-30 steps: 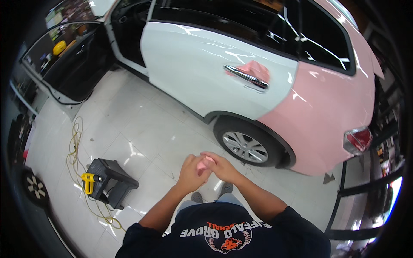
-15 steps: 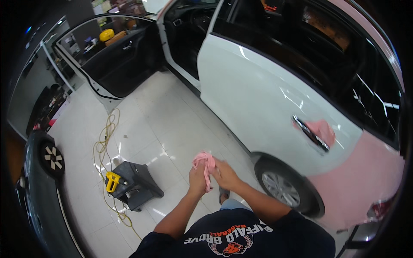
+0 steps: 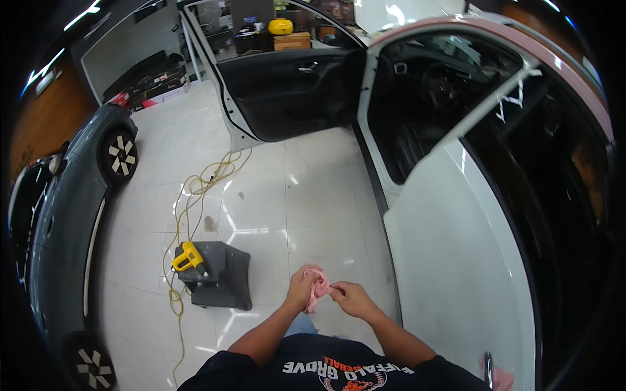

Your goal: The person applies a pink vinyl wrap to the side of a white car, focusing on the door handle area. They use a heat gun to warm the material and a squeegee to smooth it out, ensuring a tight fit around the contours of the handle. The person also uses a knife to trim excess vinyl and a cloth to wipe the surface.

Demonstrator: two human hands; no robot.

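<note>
A crumpled wad of pink vinyl wrap (image 3: 317, 287) is bunched in front of my body. My left hand (image 3: 299, 287) is closed around its left side. Thumb and fingers of my right hand (image 3: 354, 300) pinch a strand at its right edge. To my right stands a white car's rear door (image 3: 456, 260). At the lower edge of the view, a loose piece of pink film (image 3: 503, 379) shows beside its chrome handle (image 3: 488, 369).
A yellow heat gun (image 3: 190, 258) lies on a dark grey step stool (image 3: 228, 274) at my left. A yellow cord (image 3: 195, 188) loops over the tiled floor. Ahead, the front door (image 3: 293, 98) stands swung out. A grey-blue car (image 3: 62, 234) is parked far left.
My view has swung left and forward, so the rear wheel and pink rear panel have left the picture. My right hand has drawn slightly away from my left, pinching the wrap's edge.
</note>
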